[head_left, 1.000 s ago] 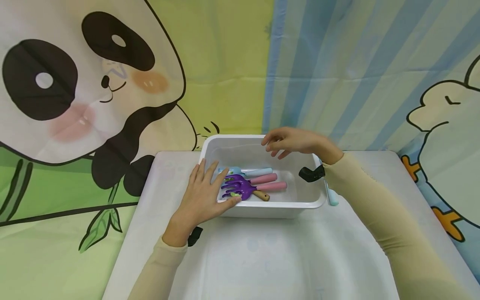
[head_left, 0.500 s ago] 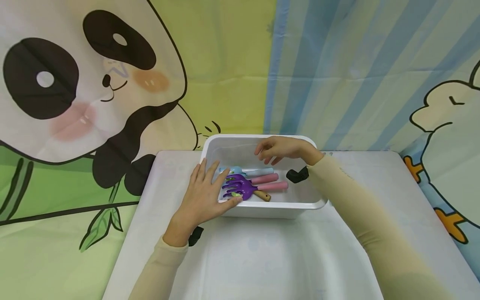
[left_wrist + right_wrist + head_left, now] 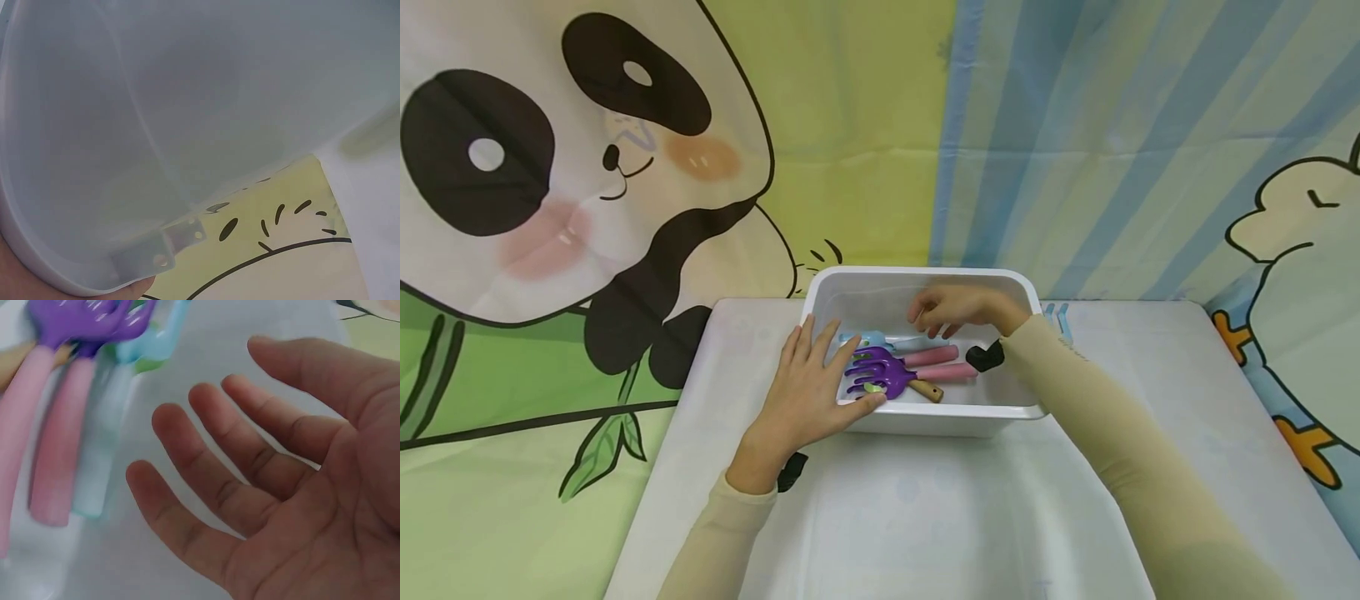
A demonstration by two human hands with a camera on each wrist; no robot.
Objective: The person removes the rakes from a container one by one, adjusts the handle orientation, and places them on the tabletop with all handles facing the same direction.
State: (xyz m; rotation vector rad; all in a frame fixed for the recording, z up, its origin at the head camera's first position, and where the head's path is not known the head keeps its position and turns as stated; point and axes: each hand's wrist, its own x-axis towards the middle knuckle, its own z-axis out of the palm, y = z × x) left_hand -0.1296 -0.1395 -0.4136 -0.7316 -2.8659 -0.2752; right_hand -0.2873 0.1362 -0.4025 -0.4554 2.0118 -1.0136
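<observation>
A white plastic bin (image 3: 917, 272) stands on the table with garden hand tools inside. My left hand (image 3: 808, 387) rests on its left front corner, fingers spread and thumb along the front rim. Two purple hand rakes (image 3: 891, 379) with pink handles lie in the bin, beside a light blue tool (image 3: 917, 343) and a wooden handle (image 3: 927, 391). My right hand (image 3: 958, 308) reaches in near the back right, holding nothing. In the right wrist view its loosely bent fingers (image 3: 206, 469) are apart from the pink handle (image 3: 62, 450) and the light blue handle (image 3: 103, 450).
Outside the bin at its right, light blue prongs (image 3: 1062, 319) show past my right sleeve (image 3: 1097, 400); the rest of that tool is hidden. A white cloth covers the table (image 3: 910, 517). Behind hangs a printed curtain with a panda (image 3: 655, 192).
My right hand has moved left and down from over the right rim into the bin. The sleeve now covers the light blue handle outside, and its prongs have come into sight. My left hand stays put.
</observation>
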